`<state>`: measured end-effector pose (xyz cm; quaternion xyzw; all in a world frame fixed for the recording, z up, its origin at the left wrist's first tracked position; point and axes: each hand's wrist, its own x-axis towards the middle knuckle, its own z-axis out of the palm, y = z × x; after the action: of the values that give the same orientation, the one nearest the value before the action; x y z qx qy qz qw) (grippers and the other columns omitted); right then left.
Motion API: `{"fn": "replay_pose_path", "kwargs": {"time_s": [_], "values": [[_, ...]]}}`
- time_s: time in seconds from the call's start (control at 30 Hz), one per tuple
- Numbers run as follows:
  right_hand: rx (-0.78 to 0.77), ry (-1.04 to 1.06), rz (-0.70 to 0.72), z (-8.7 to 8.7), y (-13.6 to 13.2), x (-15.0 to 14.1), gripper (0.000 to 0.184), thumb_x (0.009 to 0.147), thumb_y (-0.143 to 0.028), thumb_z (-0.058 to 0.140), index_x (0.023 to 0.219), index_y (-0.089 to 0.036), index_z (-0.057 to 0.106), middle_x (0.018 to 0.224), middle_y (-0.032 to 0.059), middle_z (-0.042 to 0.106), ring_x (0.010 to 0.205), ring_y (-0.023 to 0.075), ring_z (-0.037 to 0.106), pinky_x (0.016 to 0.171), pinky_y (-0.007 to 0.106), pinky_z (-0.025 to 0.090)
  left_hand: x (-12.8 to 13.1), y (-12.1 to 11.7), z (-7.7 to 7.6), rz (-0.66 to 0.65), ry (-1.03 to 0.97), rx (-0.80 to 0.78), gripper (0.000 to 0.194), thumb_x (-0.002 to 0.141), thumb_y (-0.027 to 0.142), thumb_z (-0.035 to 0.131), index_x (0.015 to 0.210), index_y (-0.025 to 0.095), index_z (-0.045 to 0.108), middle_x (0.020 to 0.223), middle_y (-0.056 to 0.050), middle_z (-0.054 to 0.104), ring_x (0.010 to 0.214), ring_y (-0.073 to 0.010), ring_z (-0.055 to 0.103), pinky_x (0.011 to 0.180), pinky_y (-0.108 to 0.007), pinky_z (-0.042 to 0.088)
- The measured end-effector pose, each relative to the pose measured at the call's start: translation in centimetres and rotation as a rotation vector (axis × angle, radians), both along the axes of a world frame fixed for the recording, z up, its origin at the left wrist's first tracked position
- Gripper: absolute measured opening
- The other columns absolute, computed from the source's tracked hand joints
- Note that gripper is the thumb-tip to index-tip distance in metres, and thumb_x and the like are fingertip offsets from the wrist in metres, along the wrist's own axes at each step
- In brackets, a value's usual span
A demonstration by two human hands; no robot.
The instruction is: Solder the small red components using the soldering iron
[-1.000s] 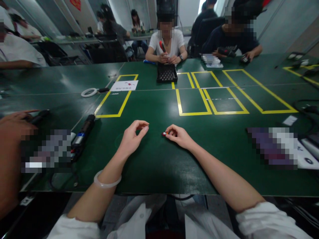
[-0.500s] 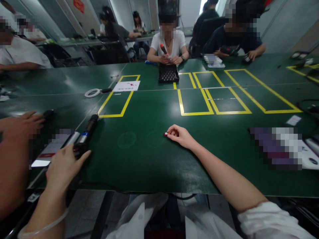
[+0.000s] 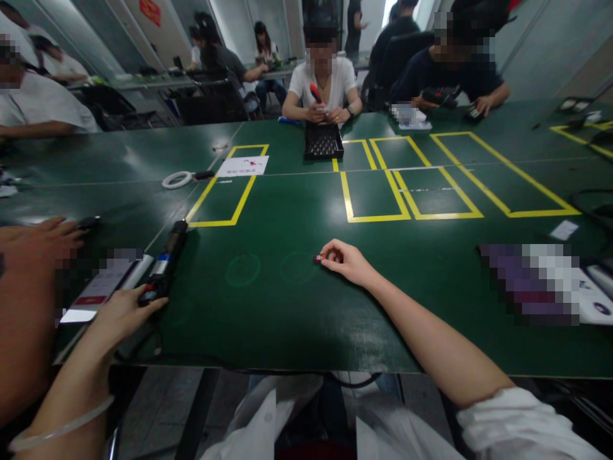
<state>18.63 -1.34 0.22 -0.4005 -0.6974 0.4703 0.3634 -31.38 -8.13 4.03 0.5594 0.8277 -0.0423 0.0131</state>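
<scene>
My right hand (image 3: 348, 263) hovers at or just above the green table, thumb and fingers pinched on a small red and orange piece (image 3: 318, 259) too small to make out fully. Over at the left, my left hand (image 3: 125, 312) rests against the near end of a long black cylindrical tool (image 3: 165, 259) with a blue and silver band. Its thumb is stretched out to the right; the other fingers are partly hidden. The tool lies slanting on the table beside a phone-like box (image 3: 103, 287), partly blurred.
A co-worker's arm (image 3: 29, 268) reaches in at the far left. Yellow tape outlines (image 3: 378, 219) mark the table (image 3: 268, 326). Across it lie a white card (image 3: 243, 166), a white cable coil (image 3: 177, 179) and a black tray (image 3: 324, 150) before a seated person. A blurred package (image 3: 541, 284) lies right.
My left hand has drawn back slightly down and left, showing more of the black tool's near end. My right hand stays in place with the small piece.
</scene>
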Motion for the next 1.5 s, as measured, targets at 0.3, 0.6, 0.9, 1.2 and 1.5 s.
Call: {"fn": "replay_pose_path", "kwargs": {"time_s": [0.3,0.6,0.9,1.2,1.5], "values": [[-0.013,-0.009,-0.018,-0.1,0.0,-0.1,0.018,0.079,-0.028,0.065,0.091,-0.017,0.059,0.067,-0.0037,0.055,0.056,0.0092,0.046,0.054,0.022,0.036,7.8,1.4,-0.4,-0.170,-0.022,-0.010,0.048,0.084,0.051,0.041,0.106,0.013,0.058,0.099,-0.015,0.060,0.099,-0.0299,0.060,0.088,-0.038,0.048],[0.029,0.030,-0.093,-0.7,0.5,0.1,0.019,0.077,-0.027,0.065,0.092,-0.016,0.059,0.071,-0.0024,0.056,0.058,0.0097,0.047,0.056,0.023,0.037,22.2,4.8,0.5,-0.412,-0.078,-0.011,0.048,0.089,0.048,0.041,0.118,0.012,0.053,0.112,-0.016,0.053,0.099,-0.0288,0.060,0.086,-0.039,0.049],[0.180,-0.080,-0.194,-1.1,0.9,0.5,0.010,0.079,-0.024,0.062,0.088,-0.018,0.058,0.073,-0.0014,0.057,0.063,0.0119,0.051,0.060,0.025,0.040,31.9,6.0,0.6,-0.648,-0.058,0.029,0.043,0.089,0.043,0.050,0.119,0.011,0.053,0.110,-0.017,0.056,0.101,-0.0302,0.058,0.083,-0.039,0.047],[0.252,-0.162,-0.198,-1.7,1.3,0.4,0.012,0.081,-0.020,0.062,0.091,-0.020,0.056,0.081,-0.0005,0.058,0.067,0.0129,0.052,0.066,0.026,0.041,33.5,5.4,-0.3,-0.663,-0.090,0.081,0.047,0.091,0.043,0.049,0.125,0.010,0.050,0.112,-0.018,0.057,0.103,-0.0300,0.057,0.083,-0.038,0.044],[0.304,-0.208,-0.176,-1.0,1.0,0.4,0.006,0.085,-0.019,0.062,0.091,-0.020,0.064,0.085,0.0016,0.054,0.070,0.0138,0.053,0.068,0.027,0.042,33.3,5.7,-1.0,-0.646,-0.110,0.115,0.068,0.089,0.050,0.049,0.141,0.007,0.038,0.118,-0.019,0.058,0.108,-0.0312,0.056,0.087,-0.038,0.042]]}}
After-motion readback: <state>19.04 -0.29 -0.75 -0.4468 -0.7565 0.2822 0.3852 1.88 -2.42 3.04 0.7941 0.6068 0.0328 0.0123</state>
